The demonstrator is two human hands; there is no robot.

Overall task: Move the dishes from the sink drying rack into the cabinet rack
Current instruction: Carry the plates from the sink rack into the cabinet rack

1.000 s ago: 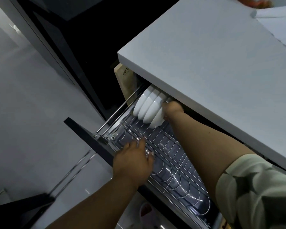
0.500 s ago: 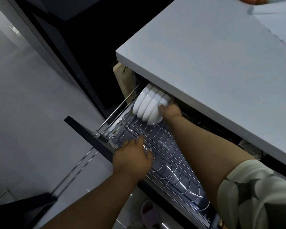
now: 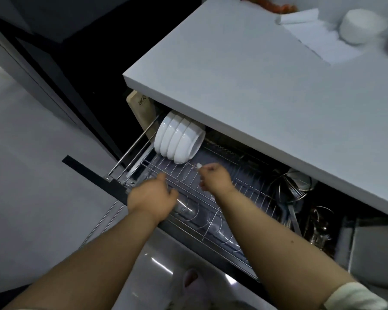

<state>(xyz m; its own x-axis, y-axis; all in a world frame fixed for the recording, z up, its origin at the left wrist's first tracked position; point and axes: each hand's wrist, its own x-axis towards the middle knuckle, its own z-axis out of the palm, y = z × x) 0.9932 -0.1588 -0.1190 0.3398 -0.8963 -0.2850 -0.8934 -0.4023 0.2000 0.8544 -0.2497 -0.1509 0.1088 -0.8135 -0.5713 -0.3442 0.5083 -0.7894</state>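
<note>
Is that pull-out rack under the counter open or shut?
Open. The cabinet rack is slid out past the countertop edge, its wires exposed, with white bowls standing inside.

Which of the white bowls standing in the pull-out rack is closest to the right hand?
The front bowl of the nested row: its rim faces the right hand, while the other three sit behind it toward the cutting board.

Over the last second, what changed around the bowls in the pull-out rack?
The right hand let go of the stacked white bowls and drew back toward the person, now empty above the wire rack. The bowls stayed nested on edge at the rack's far end; the left hand stayed at the front rail.
</note>
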